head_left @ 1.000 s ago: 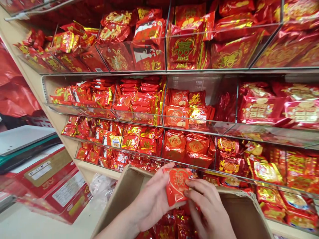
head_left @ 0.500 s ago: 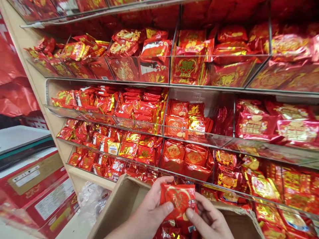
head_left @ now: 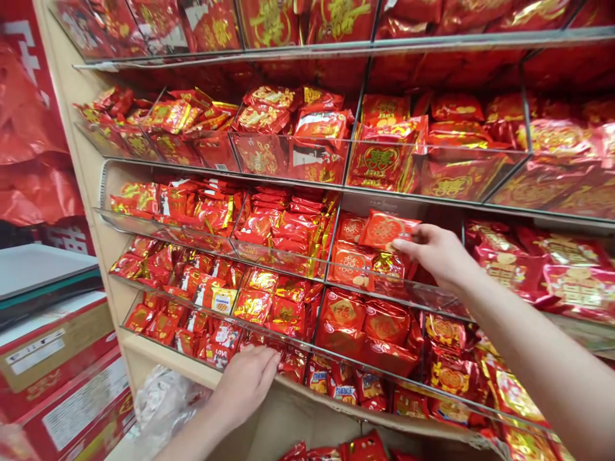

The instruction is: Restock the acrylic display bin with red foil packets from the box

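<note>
My right hand [head_left: 435,251] reaches into a middle-row shelf compartment. Its thumb and fingers pinch a flat red snack packet [head_left: 387,230] with a gold round print, held just above other packets there. Directly below it lies a red packet with a white double-character print [head_left: 352,267]. At the bottom, my left hand [head_left: 252,379] is closed over the left far corner of an open cardboard box [head_left: 298,416], its fingers together; the fingertips are partly hidden. Several red packets [head_left: 358,448] lie inside the box.
Tilted shelves with clear plastic fronts [head_left: 283,253] hold many red and gold packets. Stacked red cartons [head_left: 72,390] stand at left. Crumpled clear plastic [head_left: 168,403] lies beside the box. Upright dividers separate the compartments.
My right hand has moved up from above the box to the shelf with a red packet. My left hand has let go of the packet and moved left to the box's corner.
</note>
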A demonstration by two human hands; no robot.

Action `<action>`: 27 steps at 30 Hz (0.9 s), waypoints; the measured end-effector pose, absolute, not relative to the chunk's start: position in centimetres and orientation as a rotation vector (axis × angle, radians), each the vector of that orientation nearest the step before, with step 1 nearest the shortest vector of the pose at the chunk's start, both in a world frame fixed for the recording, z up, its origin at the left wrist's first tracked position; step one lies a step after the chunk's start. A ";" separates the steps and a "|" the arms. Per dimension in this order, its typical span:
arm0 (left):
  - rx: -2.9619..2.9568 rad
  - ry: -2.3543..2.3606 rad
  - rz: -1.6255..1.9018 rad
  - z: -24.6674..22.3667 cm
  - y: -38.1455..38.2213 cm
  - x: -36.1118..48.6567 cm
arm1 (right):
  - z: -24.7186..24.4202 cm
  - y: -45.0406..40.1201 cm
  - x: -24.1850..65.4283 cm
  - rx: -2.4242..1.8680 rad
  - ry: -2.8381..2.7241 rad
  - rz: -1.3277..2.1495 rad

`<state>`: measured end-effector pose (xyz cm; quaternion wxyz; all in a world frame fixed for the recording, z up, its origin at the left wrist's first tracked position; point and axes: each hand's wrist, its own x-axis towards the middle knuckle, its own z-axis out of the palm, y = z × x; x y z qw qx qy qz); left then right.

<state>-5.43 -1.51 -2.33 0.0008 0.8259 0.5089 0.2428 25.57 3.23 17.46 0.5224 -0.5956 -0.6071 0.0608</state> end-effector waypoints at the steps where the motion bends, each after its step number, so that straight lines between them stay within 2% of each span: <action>1: 2.596 1.604 0.770 -2.5 -1.8 -5.4 | 17.9 5.1 25.3 -1.497 -1.502 0.130; 5: 2.576 1.632 0.793 -2.4 -2.8 -5.2 | 18.9 10.3 23.6 -1.731 -1.651 -0.078; 11: 2.497 1.687 0.779 -2.5 -3.1 -5.1 | 18.6 11.8 21.7 -1.891 -1.701 -0.294; 19: 2.533 1.724 0.761 -3.0 -2.9 -5.0 | 18.1 12.2 21.6 -1.971 -1.831 -0.255; 27: 2.546 1.723 0.746 -2.9 -3.0 -5.0 | 18.3 12.2 21.9 -1.916 -1.645 -0.273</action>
